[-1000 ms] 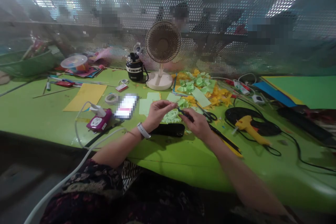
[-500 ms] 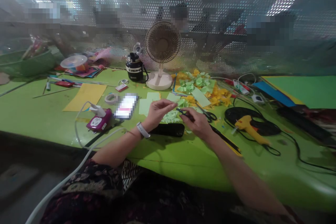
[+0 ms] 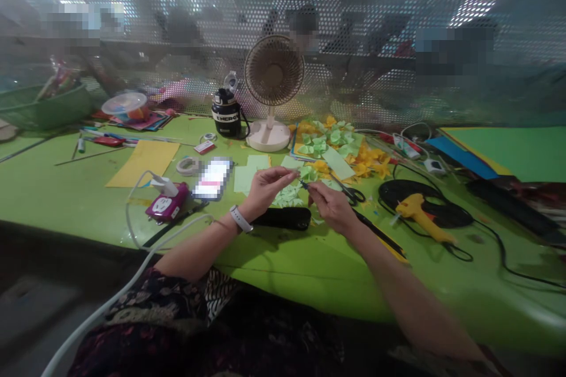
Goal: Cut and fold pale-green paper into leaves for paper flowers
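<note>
Noting both hands over the lime-green tabletop [image 3: 305, 283], we read the clock from between them, twelve pointing away from the wearer. The right hand [image 3: 332, 206] has its fingers narrow, holding a small dark thing [image 3: 303, 184] by one end; it points toward ten o'clock, just short of the left fingertips. The left hand [image 3: 270, 187], pale strap [image 3: 241, 219] at its wrist, has thumb and forefinger drawn close together (too small a gap for us to tell whether anything sits in it).

Below the hands we see a heap of cut green paper [image 3: 289, 195], and at seven o'clock, just beside it, a flat black case [image 3: 285, 219]. At one o'clock lie folded green paper pieces [image 3: 331, 140], with orange paper pieces [image 3: 371, 160] at two. Scissors [image 3: 351, 193] rest at three, near the right hand; farther along, toward four, a yellow glue gun [image 3: 420, 218] lies across a black pad [image 3: 390, 194].

We log a fan [image 3: 274, 73] toward eleven and a black bottle [image 3: 227, 123], lid raised, nearer ten. At nine we find a lit phone [image 3: 213, 179], its screen blurred, then a purple socket block [image 3: 177, 203] beyond.
</note>
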The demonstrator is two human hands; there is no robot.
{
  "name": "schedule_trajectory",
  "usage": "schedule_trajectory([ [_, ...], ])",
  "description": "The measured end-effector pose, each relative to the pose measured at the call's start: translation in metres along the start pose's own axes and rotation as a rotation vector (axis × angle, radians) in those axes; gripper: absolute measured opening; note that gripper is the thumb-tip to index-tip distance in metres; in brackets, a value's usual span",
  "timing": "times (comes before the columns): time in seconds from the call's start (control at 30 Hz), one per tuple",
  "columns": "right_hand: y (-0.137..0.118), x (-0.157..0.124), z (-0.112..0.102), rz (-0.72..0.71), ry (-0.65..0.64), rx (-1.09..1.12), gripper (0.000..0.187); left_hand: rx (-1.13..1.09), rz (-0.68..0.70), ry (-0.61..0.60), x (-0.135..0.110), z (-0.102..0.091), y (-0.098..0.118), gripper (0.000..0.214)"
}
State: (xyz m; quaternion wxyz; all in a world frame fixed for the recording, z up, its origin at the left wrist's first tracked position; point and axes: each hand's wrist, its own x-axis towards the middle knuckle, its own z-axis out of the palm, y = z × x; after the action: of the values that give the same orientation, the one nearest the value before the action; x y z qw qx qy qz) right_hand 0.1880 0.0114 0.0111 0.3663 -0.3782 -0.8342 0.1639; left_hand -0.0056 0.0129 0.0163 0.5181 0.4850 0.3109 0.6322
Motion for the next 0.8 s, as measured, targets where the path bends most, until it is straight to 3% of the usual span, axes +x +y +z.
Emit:
schedule_trajectory([
  [0.37,0.0019,-0.0006,0.0046,0.02,0.048,-0.041,0.043,0.002,0.024,-0.002,0.0005,-0.0028,-0.0045,0.024],
  [0.8,0.0056,-0.0022,0.0038,0.044,-0.031,0.018,0.038,-0.03,-0.026,0.026,0.0004,-0.001,-0.0027,0.026],
])
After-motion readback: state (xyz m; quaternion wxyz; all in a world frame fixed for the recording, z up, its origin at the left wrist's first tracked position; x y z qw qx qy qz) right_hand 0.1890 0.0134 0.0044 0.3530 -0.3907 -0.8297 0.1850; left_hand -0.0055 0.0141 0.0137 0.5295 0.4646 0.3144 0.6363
